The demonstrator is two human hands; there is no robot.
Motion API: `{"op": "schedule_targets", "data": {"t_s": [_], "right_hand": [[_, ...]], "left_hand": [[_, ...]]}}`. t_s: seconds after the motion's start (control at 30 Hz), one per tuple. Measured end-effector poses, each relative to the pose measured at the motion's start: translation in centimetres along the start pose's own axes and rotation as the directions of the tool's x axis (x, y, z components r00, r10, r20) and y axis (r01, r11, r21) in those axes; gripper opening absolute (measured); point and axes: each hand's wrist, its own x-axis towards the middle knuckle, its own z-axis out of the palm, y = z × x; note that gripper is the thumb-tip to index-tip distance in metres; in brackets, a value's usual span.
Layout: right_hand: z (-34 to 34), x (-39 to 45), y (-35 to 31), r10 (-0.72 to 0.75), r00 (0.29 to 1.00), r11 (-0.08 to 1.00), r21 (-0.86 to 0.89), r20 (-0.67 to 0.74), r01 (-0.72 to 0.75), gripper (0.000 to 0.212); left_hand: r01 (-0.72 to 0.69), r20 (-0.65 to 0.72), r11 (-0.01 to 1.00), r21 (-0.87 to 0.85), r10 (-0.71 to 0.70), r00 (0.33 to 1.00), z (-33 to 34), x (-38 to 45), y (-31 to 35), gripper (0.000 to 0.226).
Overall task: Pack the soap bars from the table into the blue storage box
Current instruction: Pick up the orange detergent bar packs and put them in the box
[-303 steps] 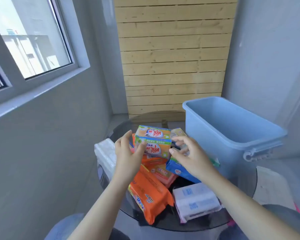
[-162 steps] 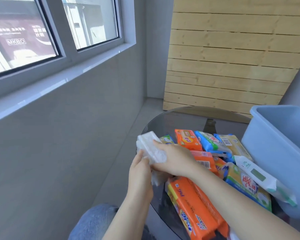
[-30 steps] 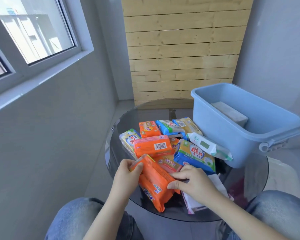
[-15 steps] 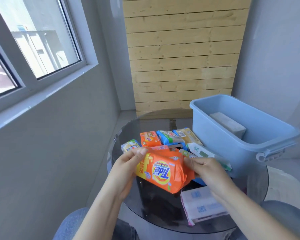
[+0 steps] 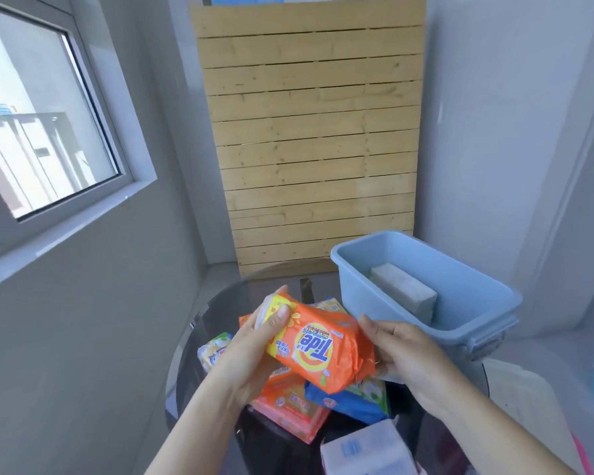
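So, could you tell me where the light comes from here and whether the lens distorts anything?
In the head view, daylight enters through the window on the left; the wide lens bows the walls and wooden slat panel; the Tide pack reads sharp, held by the left hand and right hand.

blue storage box (image 5: 391,305) mouth open | white bar (image 5: 403,292) inside | remaining interior free

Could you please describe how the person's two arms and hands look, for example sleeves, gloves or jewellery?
Both forearms are bare up to the bottom edge of the picture, so no sleeve is visible. The left hand and the right hand wear no gloves. I see no ring, watch or bracelet on either one. The left thumbnail is short and unpainted.
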Motion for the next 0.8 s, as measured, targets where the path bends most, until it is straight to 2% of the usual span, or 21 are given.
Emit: {"op": "schedule_targets", "data": {"t_s": [0.2, 0.27, 0.33, 0.5, 0.57, 0.63, 0.73, 0.8], "right_hand": [[-2.1, 0.3, -3.7, -0.046, 0.984, 0.976, -0.2, 0.174, 0.081, 0.05], [-2.7, 0.5, -4.7, -0.052, 0.983, 0.968, -0.232, 0.177, 0.093, 0.047], [-3.5, 0.9, -5.6, -0.059, 0.984, 0.959, -0.265, 0.165, 0.102, 0.056], [-6.2, 1.7, -7.6, -0.09, 0.986, 0.933, -0.333, 0.139, 0.132, 0.056], [-7.2, 2.1, -8.4, -0.094, 0.987, 0.912, -0.386, 0.132, 0.139, 0.047], [-7.8, 2.6, -9.0, -0.124, 0.987, 0.85, -0.501, 0.107, 0.161, 0.036], [-8.1, 3.4, -9.8, -0.153, 0.986, 0.703, -0.695, 0.059, 0.151, 0.047], [-8.3, 4.0, -10.4, -0.161, 0.987, 0.614, -0.781, 0.02, 0.116, 0.045]], "left_hand": [[0.031, -0.072, 0.98, 0.196, -0.017, 0.997, 3.0, 2.6, 2.2, 0.057], [0.045, -0.104, 0.974, 0.221, -0.022, 0.994, 4.3, 3.7, 2.4, 0.04], [0.044, -0.116, 0.971, 0.233, -0.017, 0.993, 5.6, 4.9, 2.7, 0.031], [-0.003, -0.075, 0.959, 0.284, 0.026, 0.997, 8.6, 7.4, 3.5, 0.025], [-0.01, -0.068, 0.958, 0.286, 0.031, 0.997, 9.6, 8.4, 3.7, 0.025], [-0.005, -0.067, 0.957, 0.289, 0.026, 0.997, 10.7, 9.2, 3.9, 0.027], [0.031, -0.066, 0.947, 0.32, -0.01, 0.998, 12.6, 10.4, 3.9, 0.035], [0.067, -0.054, 0.937, 0.342, -0.051, 0.997, 13.6, 11.2, 3.9, 0.044]]}}
